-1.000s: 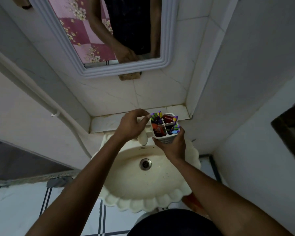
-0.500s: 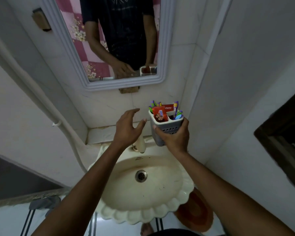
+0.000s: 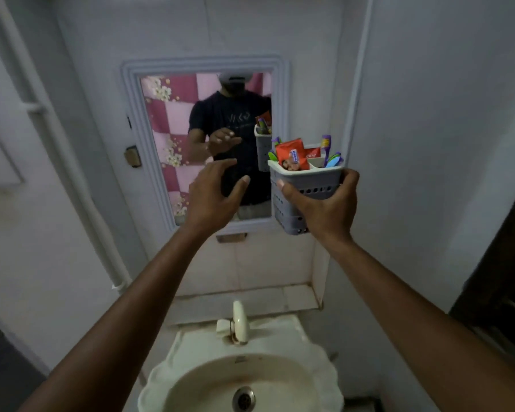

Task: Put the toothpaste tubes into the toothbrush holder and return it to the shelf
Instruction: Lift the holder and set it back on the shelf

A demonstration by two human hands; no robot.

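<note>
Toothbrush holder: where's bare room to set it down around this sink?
The tiled ledge behind the tap is bare, bordered by the walls. The sink rim is narrow and scalloped. The right hand grips the toothbrush holder.

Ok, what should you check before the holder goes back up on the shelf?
1. Right hand grips the holder firmly: ok.
2. Holder upright, not tipping: ok.
3. Toothpaste tubes sit inside the holder: ok.
4. Toothbrushes stay in their slots: ok.
5. Left hand free to steady it: ok, open and empty.
6. Shelf has room: cannot tell, no shelf in view.
</note>
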